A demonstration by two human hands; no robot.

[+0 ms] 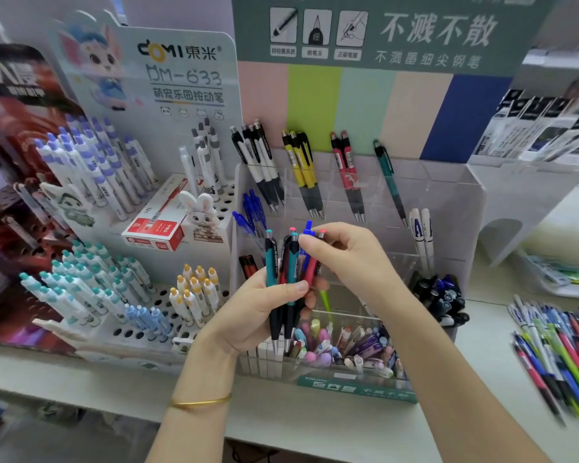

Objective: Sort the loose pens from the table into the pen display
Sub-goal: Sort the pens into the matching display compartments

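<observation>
A person's left hand [264, 309] holds a bundle of pens [283, 262] in front of a clear pen display [448, 182] on a shop counter [315, 426], its grip closed round teal, red and black barrels. The pens stand close to upright, push-buttons at the top and metal tips pointing down toward the display's front tray. The right hand [351, 259] reaches in from the right, its grip narrowed to a thumb-and-forefinger pinch on the top of a blue pen [308, 230] that stands in the bundle, also button up. In the display's back row, white-and-black pens [261, 168], yellow pens [303, 168], red pens [346, 172] and a single teal pen [386, 175] lean in separate compartments, buttons up and to the left, tips down and to the right. Loose pens [555, 345] lie in a blurred heap on the counter at far right, well apart from the hands, long axes running mostly from upper left to lower right. A gold bangle [199, 402] circles the left wrist
</observation>
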